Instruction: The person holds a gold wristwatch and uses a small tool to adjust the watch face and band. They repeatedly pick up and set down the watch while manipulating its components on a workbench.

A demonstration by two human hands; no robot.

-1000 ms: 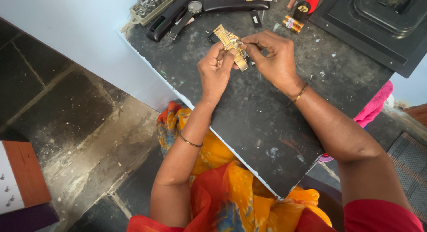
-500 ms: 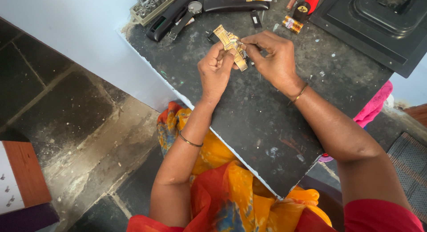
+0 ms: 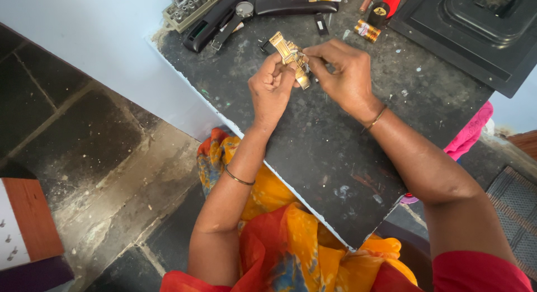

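Scarcely any shift: left hand [image 3: 272,89] and right hand [image 3: 342,74] both pinching gold watch [image 3: 291,56], dial hidden.

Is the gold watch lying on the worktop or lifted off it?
Lifted. The left hand pinches the gold watch while the right hand fingers touch its case; its band sticks out above the dark worktop.

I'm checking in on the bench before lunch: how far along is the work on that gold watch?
Done: tools are laid out at the top of the black board, including a bit rack. In hand: the left hand grips the gold watch by its band, while the right hand pinches at it near the case. Left: the watch is off the board, not set down; nothing shows it finished.
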